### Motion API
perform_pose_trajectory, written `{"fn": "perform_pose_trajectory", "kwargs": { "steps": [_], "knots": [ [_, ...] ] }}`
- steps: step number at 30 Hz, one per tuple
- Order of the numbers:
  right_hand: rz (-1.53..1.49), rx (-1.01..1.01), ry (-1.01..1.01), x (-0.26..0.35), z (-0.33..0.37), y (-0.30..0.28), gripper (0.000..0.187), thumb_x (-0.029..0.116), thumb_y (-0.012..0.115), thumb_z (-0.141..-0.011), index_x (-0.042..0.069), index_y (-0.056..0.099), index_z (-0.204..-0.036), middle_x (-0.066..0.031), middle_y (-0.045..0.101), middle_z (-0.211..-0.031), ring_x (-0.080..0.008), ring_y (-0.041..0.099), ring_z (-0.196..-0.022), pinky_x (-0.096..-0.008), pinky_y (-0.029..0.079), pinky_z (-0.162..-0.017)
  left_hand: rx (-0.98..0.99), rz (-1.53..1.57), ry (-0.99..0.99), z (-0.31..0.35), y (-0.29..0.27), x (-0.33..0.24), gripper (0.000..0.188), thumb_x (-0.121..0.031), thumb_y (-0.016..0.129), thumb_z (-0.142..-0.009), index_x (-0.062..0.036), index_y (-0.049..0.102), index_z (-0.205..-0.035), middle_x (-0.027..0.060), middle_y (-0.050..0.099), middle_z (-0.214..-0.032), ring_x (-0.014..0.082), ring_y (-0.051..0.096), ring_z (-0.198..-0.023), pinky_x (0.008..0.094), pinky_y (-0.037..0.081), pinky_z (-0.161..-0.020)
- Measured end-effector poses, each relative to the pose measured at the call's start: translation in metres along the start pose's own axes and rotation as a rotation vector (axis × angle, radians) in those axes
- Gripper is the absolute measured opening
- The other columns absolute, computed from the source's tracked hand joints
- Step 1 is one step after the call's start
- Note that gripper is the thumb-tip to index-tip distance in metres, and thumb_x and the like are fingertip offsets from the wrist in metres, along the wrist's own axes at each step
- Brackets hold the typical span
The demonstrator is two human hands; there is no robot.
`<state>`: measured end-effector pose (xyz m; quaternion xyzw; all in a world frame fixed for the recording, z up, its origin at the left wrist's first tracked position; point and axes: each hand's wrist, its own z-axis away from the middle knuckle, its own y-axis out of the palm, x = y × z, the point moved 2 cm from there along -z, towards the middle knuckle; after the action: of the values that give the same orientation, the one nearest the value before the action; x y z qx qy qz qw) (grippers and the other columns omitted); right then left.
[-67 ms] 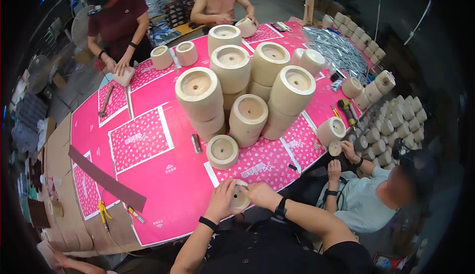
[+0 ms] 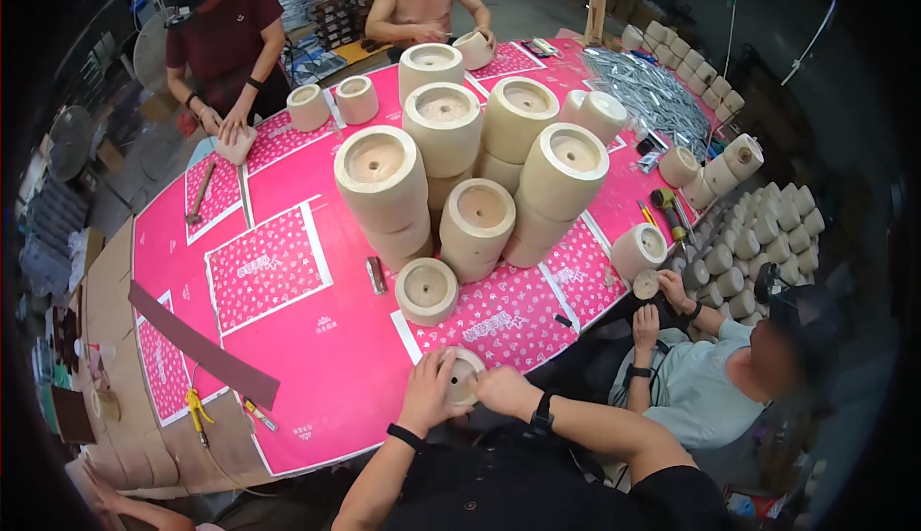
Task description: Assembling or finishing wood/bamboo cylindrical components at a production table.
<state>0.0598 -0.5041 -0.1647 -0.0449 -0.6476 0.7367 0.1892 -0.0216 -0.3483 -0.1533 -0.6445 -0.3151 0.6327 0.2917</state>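
Observation:
At the near edge of the table I have a round pale wooden block point(image 2: 466, 368) with a small dark hole in its face. My left hand point(image 2: 429, 393) wraps round its left side, fingers over the rim. Against the right rim is my right hand point(image 2: 507, 392), its fingers curled closed; whatever they may hold is hidden. Just beyond stands a short wooden cylinder point(image 2: 427, 291) with a recessed top. Farther back rise several stacked wooden cylinders point(image 2: 479, 234), also with recessed, holed tops.
Pink patterned sheets point(image 2: 336, 368) cover the table. A dark strip point(image 2: 206, 344), a yellow air gun point(image 2: 198, 413) and a hammer point(image 2: 201, 192) lie leftward. Metal parts point(image 2: 652, 94) are piled at the back right. A co-worker in a light shirt point(image 2: 705, 387) sits at my right; others work across the table.
My right hand has shifted slightly down and nearer along the block's right rim. My left hand keeps its hold. The whole view has moved a little.

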Motion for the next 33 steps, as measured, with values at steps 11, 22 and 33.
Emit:
{"fn": "perform_pose_trajectory", "kwargs": {
  "steps": [11,22,33],
  "knots": [
    [-0.179,-0.067,-0.012,0.006,-0.026,-0.047,0.035,0.022,0.061,-0.084,0.013,0.060,-0.118,-0.0114,0.064,-0.079,-0.0282,0.068,-0.071,-0.0406,0.054,-0.058,-0.365,0.029,-0.402,0.023,0.015,-0.009,0.098,-0.039,0.087,-0.061,-0.0066,0.040,-0.140,0.0258,0.038,-0.140,0.0457,0.037,-0.128,0.0554,0.033,-0.104],
    [-0.127,-0.107,-0.164,0.015,-0.079,-0.035,0.032,0.016,0.057,-0.084,0.014,0.061,-0.115,-0.0081,0.063,-0.081,-0.0261,0.068,-0.074,-0.0390,0.054,-0.061,-0.278,-0.031,-0.540,0.037,-0.039,0.045,0.115,-0.034,0.092,-0.053,-0.0032,0.032,-0.145,0.0275,0.034,-0.144,0.0446,0.035,-0.135,0.0517,0.032,-0.110],
    [-0.089,0.029,-0.172,0.043,-0.069,-0.026,0.011,0.016,0.057,-0.083,0.005,0.061,-0.084,-0.0165,0.066,-0.075,-0.0317,0.068,-0.063,-0.0445,0.053,-0.055,-0.428,-0.123,-0.360,0.049,0.000,0.038,0.112,-0.033,0.091,-0.054,-0.0021,0.032,-0.144,0.0262,0.036,-0.144,0.0429,0.040,-0.131,0.0500,0.038,-0.105]
  ]
}}
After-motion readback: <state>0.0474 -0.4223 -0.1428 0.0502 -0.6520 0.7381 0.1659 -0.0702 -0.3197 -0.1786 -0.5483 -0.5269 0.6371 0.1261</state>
